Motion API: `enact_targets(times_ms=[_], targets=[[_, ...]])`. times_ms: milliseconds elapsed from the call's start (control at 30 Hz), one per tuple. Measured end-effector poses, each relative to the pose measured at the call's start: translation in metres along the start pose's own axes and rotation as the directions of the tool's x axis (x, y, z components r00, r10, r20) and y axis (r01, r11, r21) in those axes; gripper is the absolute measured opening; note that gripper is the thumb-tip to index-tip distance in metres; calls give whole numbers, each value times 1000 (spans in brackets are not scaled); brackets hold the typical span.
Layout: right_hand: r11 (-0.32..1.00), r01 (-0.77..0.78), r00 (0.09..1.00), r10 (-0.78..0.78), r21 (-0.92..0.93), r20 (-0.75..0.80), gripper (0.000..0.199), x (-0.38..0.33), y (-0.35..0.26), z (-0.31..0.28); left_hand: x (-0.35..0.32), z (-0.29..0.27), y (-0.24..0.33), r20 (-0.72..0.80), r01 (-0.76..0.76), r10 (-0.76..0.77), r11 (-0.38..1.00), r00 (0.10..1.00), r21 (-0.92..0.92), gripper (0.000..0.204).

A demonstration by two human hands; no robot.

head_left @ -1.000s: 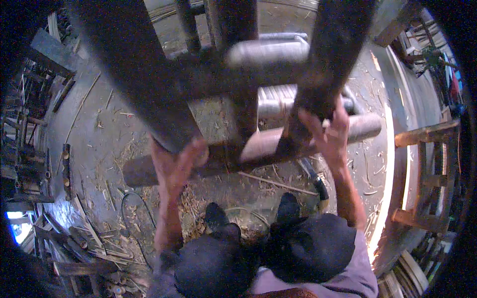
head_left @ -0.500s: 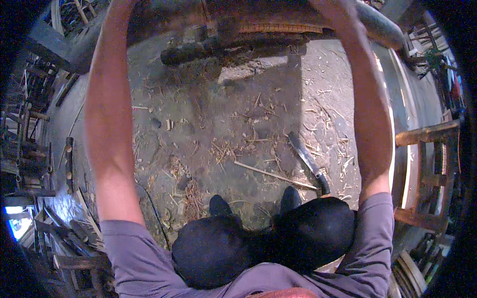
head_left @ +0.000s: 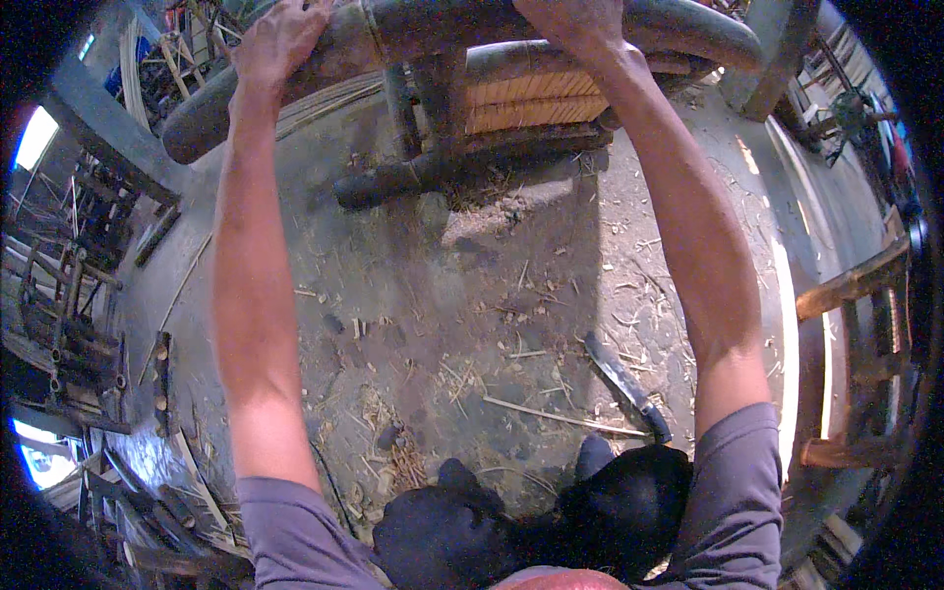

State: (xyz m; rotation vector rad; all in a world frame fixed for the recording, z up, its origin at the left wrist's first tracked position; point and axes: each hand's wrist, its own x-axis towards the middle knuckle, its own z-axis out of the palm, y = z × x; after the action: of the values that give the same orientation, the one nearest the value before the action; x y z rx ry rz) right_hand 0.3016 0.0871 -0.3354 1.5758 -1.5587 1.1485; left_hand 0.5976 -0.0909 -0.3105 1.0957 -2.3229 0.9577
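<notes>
A thick, dark round pole [head_left: 433,28], likely bamboo, spans the top of the head view as the upper rail of a frame. My left hand [head_left: 282,41] is closed over it towards its left part, fingers curled across the top. Farther right, my right hand [head_left: 580,25] grips the same pole from above; most of its fingers are cut off by the picture's upper edge. Under the rail, the frame has uprights [head_left: 401,113], a panel of pale slats [head_left: 536,96] and a low dark crossbar [head_left: 379,187].
A machete-like blade with a dark handle [head_left: 624,383] lies on the floor before my right knee, beside a thin stick [head_left: 560,417]. Shavings litter the concrete. Wooden racks [head_left: 74,324] stand at left, a pole frame [head_left: 855,280] at right, and a post [head_left: 782,59] at far right.
The view has shifted, so the frame, blade and floor sit lower in the picture. Both hands, earlier cut off at the top, now show on the rail, and my arms look closer together.
</notes>
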Motion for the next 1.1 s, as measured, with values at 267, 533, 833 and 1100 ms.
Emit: enact_targets(times_ms=[267, 533, 833, 1100], targets=[[998, 15, 996, -10, -55, 90, 36, 9, 6, 6, -11, -7, 26, -108, 157, -151, 986, 983, 52, 55], [991, -99, 982, 112, -89, 152, 47, 28, 7, 19, -38, -44, 86, -312, 96, -115, 992, 943, -78, 82], [986, -123, 977, 140, -117, 159, 51, 37, 8, 26, -35, -47, 134, -210, 375, -378, 925, 902, -58, 113], [989, -101, 989, 113, -111, 100, 50, 32, 10, 26, -38, -47, 141, -308, 356, -368, 929, 877, -96, 112]])
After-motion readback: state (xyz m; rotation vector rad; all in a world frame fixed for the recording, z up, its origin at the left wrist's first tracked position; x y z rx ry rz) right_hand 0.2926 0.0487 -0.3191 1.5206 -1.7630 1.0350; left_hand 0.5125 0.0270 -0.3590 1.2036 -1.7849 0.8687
